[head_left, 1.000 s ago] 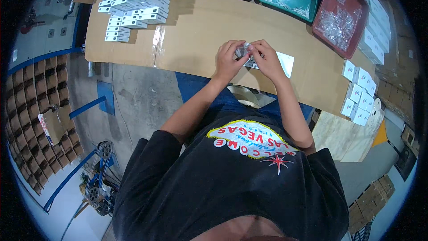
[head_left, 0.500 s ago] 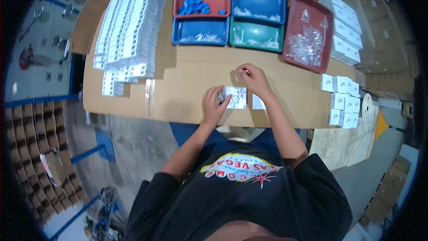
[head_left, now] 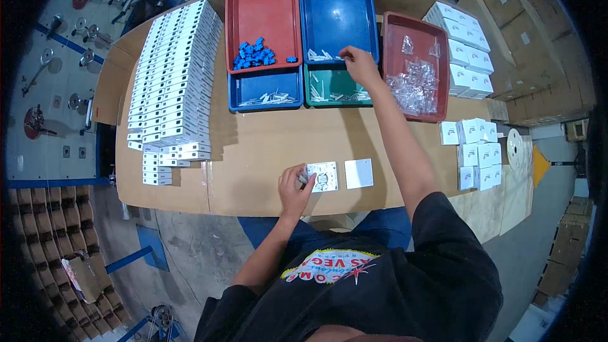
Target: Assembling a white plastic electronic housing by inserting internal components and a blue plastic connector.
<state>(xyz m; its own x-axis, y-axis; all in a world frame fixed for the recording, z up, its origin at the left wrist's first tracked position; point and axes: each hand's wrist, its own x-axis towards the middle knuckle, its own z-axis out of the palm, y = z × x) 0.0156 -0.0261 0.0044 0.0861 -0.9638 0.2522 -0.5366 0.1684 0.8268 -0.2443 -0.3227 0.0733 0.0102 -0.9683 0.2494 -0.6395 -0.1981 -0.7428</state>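
Observation:
My left hand (head_left: 293, 189) rests on the cardboard-covered table (head_left: 253, 145) and holds the left edge of a white square plate (head_left: 322, 177) with small parts on its face. A plain white square plate (head_left: 359, 173) lies just to its right. My right hand (head_left: 358, 64) reaches far forward over the near edge of the blue tray (head_left: 337, 16), fingers pinched at small white parts (head_left: 322, 56) lying there. Whether anything is between the fingers cannot be made out.
A red tray (head_left: 261, 19) holds blue pieces. A smaller blue tray (head_left: 266, 91) and a green tray (head_left: 335, 92) hold pale parts. Another red tray (head_left: 413, 66) holds clear bags. Rows of white boxes (head_left: 171, 82) fill the left; more white boxes (head_left: 475, 145) stand right.
Both hands were together at the white plate. My right hand has since left it and reached forward to the blue tray; my left hand stays on the plate. The view has tilted up.

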